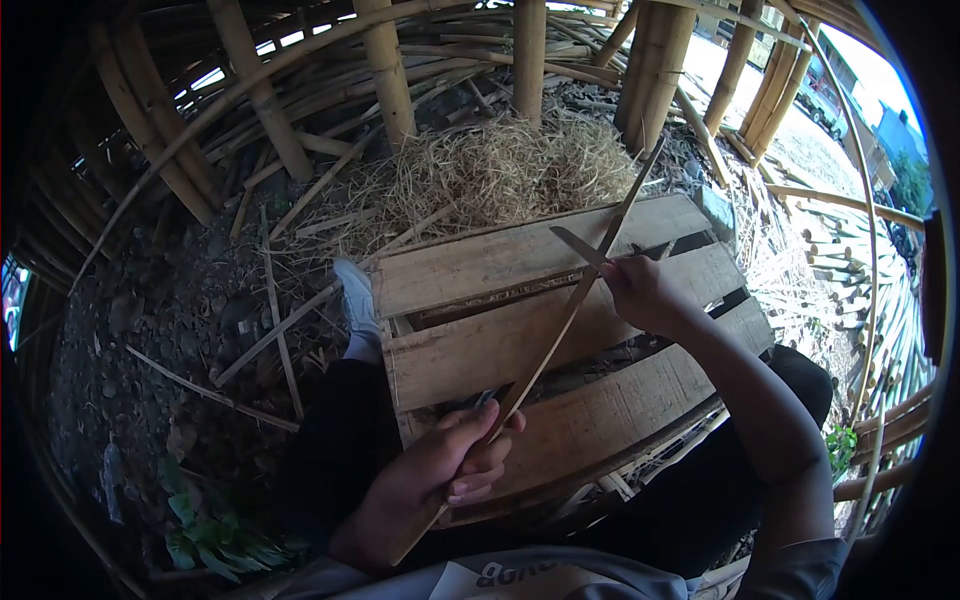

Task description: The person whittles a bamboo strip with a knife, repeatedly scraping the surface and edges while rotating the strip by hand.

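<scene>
My left hand (455,465) is wrapped round the lower part of a long, thin bamboo strip (560,335), which slants up and away to the right. My right hand (645,290) is closed round a knife, its handle hidden in the fist. The knife blade (580,246) points up and left and crosses the strip just beyond the fingers. Beneath both hands lies a slatted wooden pallet (500,260), with gaps between its boards.
A heap of pale shavings (500,170) lies beyond the pallet. Upright bamboo posts (385,75) stand behind it. My shoe (356,298) is at the pallet's left edge. Many cut poles (860,290) lie on the right. Leafy greens (215,535) grow at lower left.
</scene>
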A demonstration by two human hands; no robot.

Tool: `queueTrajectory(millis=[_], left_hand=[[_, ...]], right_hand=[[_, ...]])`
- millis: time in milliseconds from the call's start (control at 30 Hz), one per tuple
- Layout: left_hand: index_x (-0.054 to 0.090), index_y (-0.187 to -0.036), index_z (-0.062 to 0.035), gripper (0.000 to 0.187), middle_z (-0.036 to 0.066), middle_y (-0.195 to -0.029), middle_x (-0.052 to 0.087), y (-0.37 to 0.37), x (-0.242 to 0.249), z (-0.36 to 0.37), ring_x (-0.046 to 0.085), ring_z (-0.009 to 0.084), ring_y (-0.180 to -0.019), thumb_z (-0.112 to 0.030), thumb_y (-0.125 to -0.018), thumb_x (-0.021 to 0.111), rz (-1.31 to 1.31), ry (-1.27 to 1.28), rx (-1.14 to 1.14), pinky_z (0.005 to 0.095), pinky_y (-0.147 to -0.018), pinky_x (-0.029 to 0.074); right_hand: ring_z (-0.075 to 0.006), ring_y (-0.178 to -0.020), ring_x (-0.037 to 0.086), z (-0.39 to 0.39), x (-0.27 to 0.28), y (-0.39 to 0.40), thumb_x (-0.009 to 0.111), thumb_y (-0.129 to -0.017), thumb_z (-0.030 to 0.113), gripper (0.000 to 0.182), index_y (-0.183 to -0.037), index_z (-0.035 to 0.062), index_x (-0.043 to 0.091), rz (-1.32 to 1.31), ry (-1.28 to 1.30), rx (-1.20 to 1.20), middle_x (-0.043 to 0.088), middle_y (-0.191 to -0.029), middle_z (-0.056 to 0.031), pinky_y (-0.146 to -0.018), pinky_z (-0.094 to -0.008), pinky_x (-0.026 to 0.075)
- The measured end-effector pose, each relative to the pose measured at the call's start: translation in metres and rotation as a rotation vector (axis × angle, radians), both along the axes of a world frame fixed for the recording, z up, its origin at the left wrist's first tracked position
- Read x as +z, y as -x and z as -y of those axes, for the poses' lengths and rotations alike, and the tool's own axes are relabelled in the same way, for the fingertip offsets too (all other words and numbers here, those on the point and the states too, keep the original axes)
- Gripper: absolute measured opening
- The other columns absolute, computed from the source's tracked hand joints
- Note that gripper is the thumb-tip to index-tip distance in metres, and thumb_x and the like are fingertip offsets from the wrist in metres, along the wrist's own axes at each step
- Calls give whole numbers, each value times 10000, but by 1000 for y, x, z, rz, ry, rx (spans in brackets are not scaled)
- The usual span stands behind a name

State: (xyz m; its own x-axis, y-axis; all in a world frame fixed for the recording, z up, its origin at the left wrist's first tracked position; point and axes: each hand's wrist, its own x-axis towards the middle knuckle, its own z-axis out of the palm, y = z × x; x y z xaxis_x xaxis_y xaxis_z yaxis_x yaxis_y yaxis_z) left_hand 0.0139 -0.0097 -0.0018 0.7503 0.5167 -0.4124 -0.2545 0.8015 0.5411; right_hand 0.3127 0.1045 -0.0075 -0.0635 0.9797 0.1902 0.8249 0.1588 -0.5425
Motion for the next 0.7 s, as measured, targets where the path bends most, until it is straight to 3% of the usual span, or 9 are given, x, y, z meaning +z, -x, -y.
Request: queueTrajectory(millis=[133,433,500,567,700], left_hand=[[412,-980,-91,335,-51,-497,304,-2,-1,2,334,32,-322,-406,-1034,311,54,-5,2,177,-269,300],[399,-946,-108,328,-52,-487,290,0,1,1,317,30,-310,-390,-1044,262,65,33,-16,175,-251,277],[403,-945,-112,328,-53,-485,291,4,-1,-4,317,32,-305,-380,-1047,244,125,98,-7,174,-250,279],[408,-945,-117,330,-54,-483,292,6,-4,-6,317,34,-301,-371,-1050,227,184,165,5,173,-249,281],[411,-945,-131,323,-57,-479,298,5,-7,-7,322,37,-291,-352,-1055,202,265,216,8,166,-247,279]], right_hand=[[-430,-650,607,4,11,4,503,-965,282,373,-792,-29,616,-2,32,10,583,-654,-251,-580,-473,451],[-408,-691,629,8,15,10,505,-968,278,342,-869,-30,616,18,147,-25,615,-710,-241,-593,-466,454],[-380,-645,624,27,33,30,517,-966,251,329,-844,-41,607,-33,367,64,603,-683,-237,-577,-447,447],[-358,-590,604,48,31,50,529,-962,229,324,-804,-45,599,-65,359,267,588,-646,-231,-563,-433,438],[-340,-542,582,48,32,47,527,-964,226,352,-747,-45,581,-76,254,201,562,-590,-215,-543,-436,430]])
